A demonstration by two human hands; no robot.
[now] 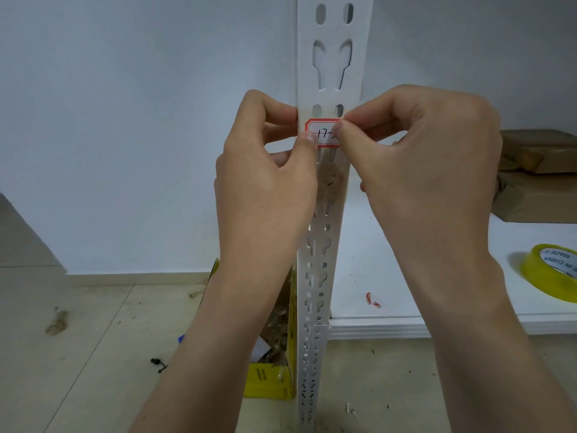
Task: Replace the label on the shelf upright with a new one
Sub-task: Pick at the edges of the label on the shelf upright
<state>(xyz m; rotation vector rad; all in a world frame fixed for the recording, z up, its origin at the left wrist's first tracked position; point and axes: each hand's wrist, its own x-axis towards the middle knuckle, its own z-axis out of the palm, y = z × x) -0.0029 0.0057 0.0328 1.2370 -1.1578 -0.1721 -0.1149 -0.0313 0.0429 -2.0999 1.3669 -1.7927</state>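
White shelf (374, 260), right: yellow tape roll (549, 273) near edge, cardboard boxes (537, 182) far back, red scraps (372, 300) near-left. Floor (93, 339), left: yellow box (268, 382), bits of debris (56, 321).

I am reading a red-bordered label (323, 132) on the shelf upright (331, 73): handwritten "17-", the rest lying hidden under the right hand (431, 157). The tape roll (546, 276) is showing "MADE IN CHINA" on its core, upside down. Print on the yellow box (268, 382) is blurring out for me.

A pale blue-grey wall (125, 120) is rising behind the white shelf board (374, 245). Left of and below that board, beige floor tiles (78, 370) are lying strewn with debris (56, 321), a cream skirting (134, 278) running along the wall's foot.
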